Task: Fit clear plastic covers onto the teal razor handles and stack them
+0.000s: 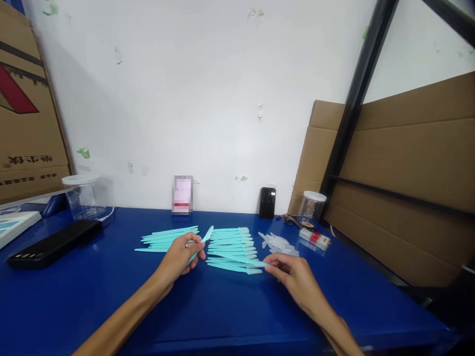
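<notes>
My left hand (185, 253) pinches a turquoise eyebrow razor (210, 233), its head pointing up and right. My right hand (287, 272) has its thumb and fingers closed on the right end of another turquoise eyebrow razor (245, 259), which slants over a row of razors. That middle row of eyebrow razors (228, 241) lies side by side, with pale covered ends to the right. Left of it is a second group of razors (168, 238), partly hidden by my left hand. Beyond my right hand lies a heap of small translucent caps (278, 243).
On the blue table (222, 316), a black power bank-like block (55, 242) and a lidded clear jar (85, 198) stand left. A black phone-like device (267, 202), a second jar (311, 207) and a red-white box (314, 239) sit back right. Cardboard (408, 198) leans at the right.
</notes>
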`<move>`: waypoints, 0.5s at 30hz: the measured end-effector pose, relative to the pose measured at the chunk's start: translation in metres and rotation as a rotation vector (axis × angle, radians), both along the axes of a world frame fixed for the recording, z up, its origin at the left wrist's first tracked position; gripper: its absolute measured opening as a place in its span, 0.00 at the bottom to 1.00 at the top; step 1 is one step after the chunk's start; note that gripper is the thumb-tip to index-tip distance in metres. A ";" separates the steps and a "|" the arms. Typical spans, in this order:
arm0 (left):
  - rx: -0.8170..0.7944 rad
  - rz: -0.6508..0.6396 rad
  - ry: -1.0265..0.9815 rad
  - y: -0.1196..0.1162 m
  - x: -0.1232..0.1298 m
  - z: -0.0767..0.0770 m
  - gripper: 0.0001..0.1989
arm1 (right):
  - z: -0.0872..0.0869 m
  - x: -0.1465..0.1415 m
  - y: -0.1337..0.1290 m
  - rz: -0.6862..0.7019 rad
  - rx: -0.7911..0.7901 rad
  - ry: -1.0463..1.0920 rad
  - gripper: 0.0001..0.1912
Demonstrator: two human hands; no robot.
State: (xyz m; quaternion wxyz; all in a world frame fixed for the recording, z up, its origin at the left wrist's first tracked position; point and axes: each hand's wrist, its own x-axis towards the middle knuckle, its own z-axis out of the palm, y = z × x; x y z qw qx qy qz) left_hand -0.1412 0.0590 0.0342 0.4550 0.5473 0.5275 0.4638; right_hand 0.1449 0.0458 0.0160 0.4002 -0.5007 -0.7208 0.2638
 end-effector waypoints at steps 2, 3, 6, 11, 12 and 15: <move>0.002 0.048 -0.004 0.002 -0.010 0.001 0.15 | 0.000 0.001 0.005 0.011 0.021 -0.040 0.07; 0.000 0.062 -0.003 0.002 -0.014 0.001 0.16 | 0.000 0.001 0.007 0.020 0.034 -0.065 0.07; -0.008 0.081 0.003 0.004 -0.019 -0.002 0.16 | -0.001 -0.003 0.008 0.057 0.081 -0.113 0.07; -0.010 0.065 0.023 0.007 -0.018 -0.006 0.16 | -0.001 -0.010 0.011 0.083 0.124 -0.164 0.06; -0.009 0.062 0.027 0.007 -0.019 -0.006 0.16 | -0.001 -0.011 0.012 0.081 0.128 -0.187 0.07; -0.005 0.049 0.046 0.007 -0.019 -0.005 0.16 | -0.001 -0.012 0.015 0.074 0.136 -0.242 0.08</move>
